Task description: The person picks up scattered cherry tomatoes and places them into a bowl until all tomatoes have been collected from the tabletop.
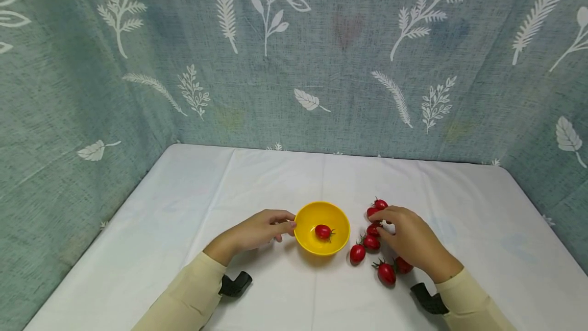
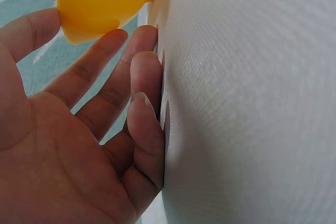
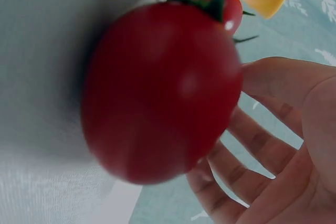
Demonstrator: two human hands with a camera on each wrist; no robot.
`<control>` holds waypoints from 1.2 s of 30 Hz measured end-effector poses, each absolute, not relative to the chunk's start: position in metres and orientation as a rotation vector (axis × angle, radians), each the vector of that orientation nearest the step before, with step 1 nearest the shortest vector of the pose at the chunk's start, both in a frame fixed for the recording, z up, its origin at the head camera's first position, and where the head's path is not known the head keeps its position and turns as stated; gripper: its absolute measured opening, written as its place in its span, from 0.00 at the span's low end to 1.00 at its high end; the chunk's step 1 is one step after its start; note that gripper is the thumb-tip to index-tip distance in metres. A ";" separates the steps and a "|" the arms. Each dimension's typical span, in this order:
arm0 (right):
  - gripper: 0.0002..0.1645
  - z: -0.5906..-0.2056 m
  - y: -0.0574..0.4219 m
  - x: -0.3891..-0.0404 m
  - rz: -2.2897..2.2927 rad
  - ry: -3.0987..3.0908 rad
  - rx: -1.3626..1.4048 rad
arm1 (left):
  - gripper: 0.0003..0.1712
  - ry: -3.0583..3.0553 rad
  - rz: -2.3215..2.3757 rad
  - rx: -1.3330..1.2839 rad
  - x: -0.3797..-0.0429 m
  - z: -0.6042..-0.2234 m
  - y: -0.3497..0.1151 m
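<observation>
Beside the left rim of a yellow bowl, my left hand rests with loosely extended fingers; the thumb and forefinger touch the bowl's outside in the left wrist view. One cherry tomato with a green stem lies inside the bowl. My right hand reaches over a cluster of cherry tomatoes on the right, thumb and forefinger apart around a tomato. A large near tomato hides its fingertips in the right wrist view.
More tomatoes lie on the white cloth: one near the bowl, a pair closer to me, and one at the back. A grey-green leaf-patterned curtain surrounds the table. Black wrist mounts sit under both wrists.
</observation>
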State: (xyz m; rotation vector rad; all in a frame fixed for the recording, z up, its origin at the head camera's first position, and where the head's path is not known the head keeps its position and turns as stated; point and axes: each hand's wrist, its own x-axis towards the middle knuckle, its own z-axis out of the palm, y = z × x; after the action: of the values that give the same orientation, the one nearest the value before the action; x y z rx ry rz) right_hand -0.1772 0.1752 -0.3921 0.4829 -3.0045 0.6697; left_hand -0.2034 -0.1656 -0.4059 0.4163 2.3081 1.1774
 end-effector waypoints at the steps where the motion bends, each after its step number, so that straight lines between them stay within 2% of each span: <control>1: 0.18 -0.393 0.176 -0.178 0.669 -3.009 0.487 | 0.21 2.308 1.177 0.417 -0.203 -0.406 -0.166; 8: 0.16 -0.395 0.178 -0.180 0.671 -3.048 0.489 | 0.21 2.308 1.185 0.415 -0.204 -0.407 -0.165; 36: 0.22 -0.395 0.178 -0.183 0.648 -3.110 0.441 | 0.21 2.316 1.181 0.398 -0.205 -0.407 -0.164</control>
State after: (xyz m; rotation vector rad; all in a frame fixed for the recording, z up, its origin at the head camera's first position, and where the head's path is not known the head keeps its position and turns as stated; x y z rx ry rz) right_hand -0.1829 0.1778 -0.3954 0.4415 -3.1099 0.6478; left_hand -0.2047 -0.1643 -0.4074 0.3983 2.3163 1.1810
